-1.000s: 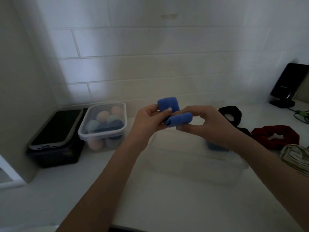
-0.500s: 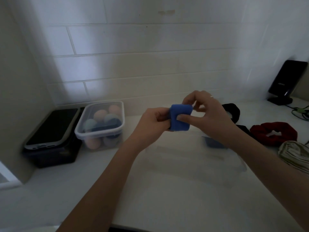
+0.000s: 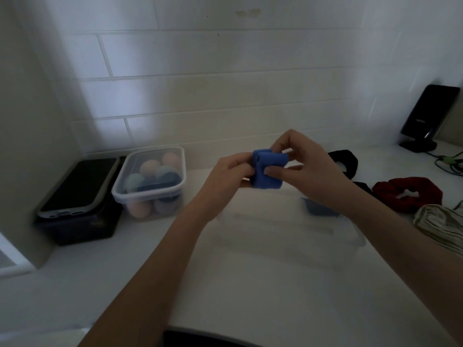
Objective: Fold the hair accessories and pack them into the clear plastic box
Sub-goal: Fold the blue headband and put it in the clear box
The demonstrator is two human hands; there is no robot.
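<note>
Above the clear box (image 3: 288,221) on the desk (image 3: 250,284) | both hands pinch blue band (image 3: 267,172), left hand (image 3: 229,175), right hand (image 3: 307,169) | band now doubled over, compact since a second ago | folding nearly done, packing next

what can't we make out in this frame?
- Clear plastic box: head view, walls nearly invisible in the dim light; contents unclear beyond one blue piece.
- Blue band: fold partly hidden by left hand and right hand.
- Striped accessory: cut by right edge.
</note>
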